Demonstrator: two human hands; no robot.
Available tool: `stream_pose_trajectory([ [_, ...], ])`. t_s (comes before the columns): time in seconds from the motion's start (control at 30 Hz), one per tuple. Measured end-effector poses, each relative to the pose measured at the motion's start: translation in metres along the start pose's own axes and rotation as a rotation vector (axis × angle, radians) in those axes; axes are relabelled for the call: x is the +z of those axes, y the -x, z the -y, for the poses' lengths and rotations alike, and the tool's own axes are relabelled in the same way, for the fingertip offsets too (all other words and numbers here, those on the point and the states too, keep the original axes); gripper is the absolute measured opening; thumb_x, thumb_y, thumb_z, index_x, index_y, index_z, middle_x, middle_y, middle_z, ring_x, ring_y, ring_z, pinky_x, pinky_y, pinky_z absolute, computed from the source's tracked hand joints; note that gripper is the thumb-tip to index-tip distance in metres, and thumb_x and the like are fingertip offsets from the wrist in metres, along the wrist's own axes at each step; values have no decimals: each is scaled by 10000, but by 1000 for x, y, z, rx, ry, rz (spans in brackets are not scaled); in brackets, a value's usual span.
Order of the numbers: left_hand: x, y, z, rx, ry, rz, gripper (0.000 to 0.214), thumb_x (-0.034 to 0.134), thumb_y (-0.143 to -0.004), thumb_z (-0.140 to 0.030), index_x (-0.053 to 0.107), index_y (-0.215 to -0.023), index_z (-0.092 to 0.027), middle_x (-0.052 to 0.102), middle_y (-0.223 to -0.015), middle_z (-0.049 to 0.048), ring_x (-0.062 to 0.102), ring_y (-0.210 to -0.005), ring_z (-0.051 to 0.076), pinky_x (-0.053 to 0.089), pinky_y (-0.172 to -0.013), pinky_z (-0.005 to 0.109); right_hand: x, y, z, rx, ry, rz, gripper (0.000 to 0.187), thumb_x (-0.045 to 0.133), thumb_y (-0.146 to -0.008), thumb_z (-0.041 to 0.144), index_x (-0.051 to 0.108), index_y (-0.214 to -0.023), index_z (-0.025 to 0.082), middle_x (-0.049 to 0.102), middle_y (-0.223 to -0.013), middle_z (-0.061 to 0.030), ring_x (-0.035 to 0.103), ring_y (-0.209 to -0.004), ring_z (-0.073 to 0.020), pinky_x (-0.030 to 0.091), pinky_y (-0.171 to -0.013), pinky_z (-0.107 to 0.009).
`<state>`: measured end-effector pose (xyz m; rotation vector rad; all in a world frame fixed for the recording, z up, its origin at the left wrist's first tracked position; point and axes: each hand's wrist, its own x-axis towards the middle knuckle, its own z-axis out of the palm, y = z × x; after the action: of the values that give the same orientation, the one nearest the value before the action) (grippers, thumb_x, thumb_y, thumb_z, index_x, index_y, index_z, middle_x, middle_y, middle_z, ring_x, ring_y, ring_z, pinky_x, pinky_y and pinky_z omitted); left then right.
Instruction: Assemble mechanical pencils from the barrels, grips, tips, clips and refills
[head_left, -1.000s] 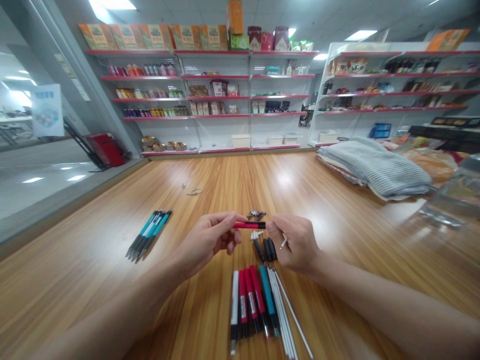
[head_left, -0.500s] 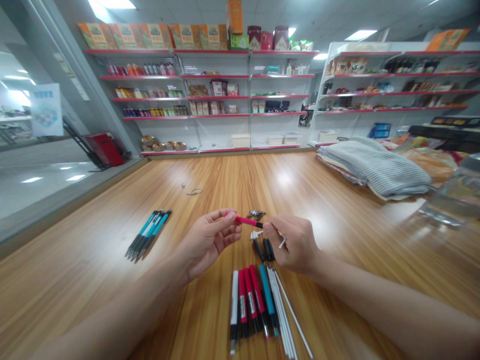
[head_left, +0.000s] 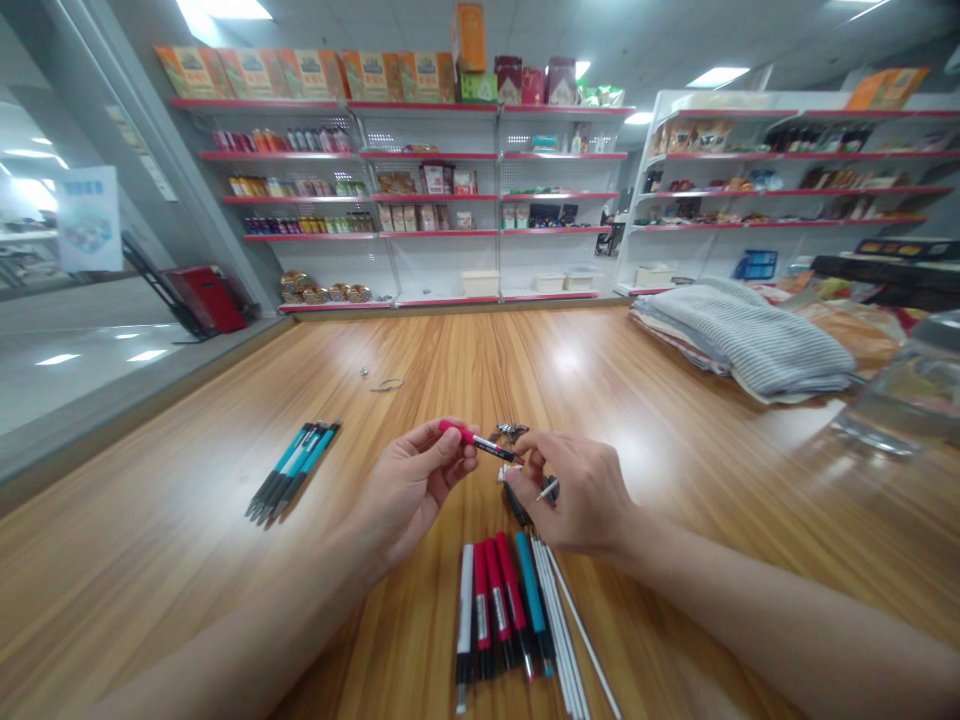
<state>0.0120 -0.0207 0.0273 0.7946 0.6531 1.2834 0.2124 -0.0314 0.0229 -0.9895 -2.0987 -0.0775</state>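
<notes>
My left hand [head_left: 420,480] pinches a pink pen barrel [head_left: 459,433] with a black section, tilted down to the right above the table. At the pen's black end is my right hand [head_left: 581,490], thumb and index finger bent close to the tip; whether they touch it I cannot tell. A thin white stick [head_left: 547,490] pokes out from under its curled fingers. Below the hands lie a white pen barrel [head_left: 466,600], several pink pen barrels [head_left: 504,585], a teal one [head_left: 529,585] and several white refills [head_left: 564,630]. Black pen parts [head_left: 514,505] are partly hidden behind my right hand.
Small metallic pen parts [head_left: 511,432] lie just beyond the hands. Several teal-and-black pens [head_left: 292,470] are grouped at left. A thin loop [head_left: 388,384] lies farther back. Folded striped cloth [head_left: 757,335] and a clear container [head_left: 904,390] occupy the right. Stocked shelves [head_left: 431,195] stand behind the table.
The right hand has loosened from its fist around the pen's black end and shifted slightly left and down. The pen has turned, showing white lettering on its black section.
</notes>
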Motion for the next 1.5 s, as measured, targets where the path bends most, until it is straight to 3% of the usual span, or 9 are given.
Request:
stream_pose_trajectory([
  [0.07, 1, 0, -1, 29, -10, 2, 135, 703, -780, -123, 664, -909, -114, 664, -891, 61, 636, -748, 106, 563, -747, 215, 0, 0, 0, 15, -17, -6, 160, 561, -836, 261, 550, -972, 176, 625, -720, -3, 592, -686, -149, 392, -644, -268],
  [0.23, 1, -1, -1, 93, -23, 38, 135, 691, -798, -148, 664, -926, -113, 660, -888, 58, 626, -728, 103, 554, -730, 205, 0, 1, -1, -49, 61, 4, 74, 516, -866, 233, 558, -840, 178, 636, -759, -26, 592, -700, -156, 382, -637, -272],
  [0.4, 0, -1, -1, 120, -41, 42, 119, 673, -813, -137, 662, -929, -111, 666, -917, 66, 625, -732, 104, 547, -729, 205, 0, 1, -1, -49, 42, -47, 156, 546, -858, 251, 564, -992, 172, 651, -796, -18, 604, -726, -153, 396, -667, -264],
  [0.77, 1, 1, 1, 164, -65, 69, 142, 671, -818, -142, 654, -957, -119, 677, -950, 78, 637, -761, 117, 544, -749, 233, -2, 1, 2, -66, 83, 34, 176, 446, -903, 223, 550, -772, 166, 598, -714, -39, 530, -670, -153, 342, -649, -278],
  [1.0, 2, 3, 2, 211, -48, 175, 96, 634, -844, -133, 627, -936, -157, 668, -960, 45, 635, -838, 130, 531, -808, 264, -5, 0, 11, 104, -155, 61, 238, 393, -938, 262, 474, -731, 178, 518, -657, -3, 457, -580, -110, 303, -571, -248],
  [1.17, 4, 3, 0, 252, -54, 151, 87, 650, -833, -152, 625, -915, -168, 662, -920, 33, 624, -867, 128, 526, -826, 275, -7, -2, 17, 185, -214, 125, 305, 364, -961, 298, 405, -680, 187, 450, -582, 29, 404, -510, -88, 256, -522, -243],
  [1.33, -2, 2, -2, 497, -330, 31, 208, 602, -872, -220, 603, -1077, -185, 636, -862, 36, 631, -875, 170, 527, -831, 341, -6, -5, -6, 39, -8, 99, 196, 460, -895, 295, 533, -753, 181, 578, -687, -11, 515, -634, -125, 312, -616, -261],
  [1.4, -9, 0, 0, 563, -529, 15, 237, 570, -893, -230, 586, -1123, -177, 636, -868, 44, 636, -843, 172, 531, -799, 339, -4, -6, -19, 102, 53, 81, 174, 475, -886, 299, 570, -793, 186, 604, -693, -10, 544, -643, -133, 316, -616, -262],
  [1.5, -23, -5, 6, 479, -741, 99, 210, 525, -916, -229, 583, -1105, -159, 647, -876, 57, 635, -792, 163, 524, -762, 322, 2, -8, -34, 213, 99, 74, 150, 489, -875, 292, 601, -823, 207, 627, -692, 6, 580, -656, -138, 319, -602, -256],
])
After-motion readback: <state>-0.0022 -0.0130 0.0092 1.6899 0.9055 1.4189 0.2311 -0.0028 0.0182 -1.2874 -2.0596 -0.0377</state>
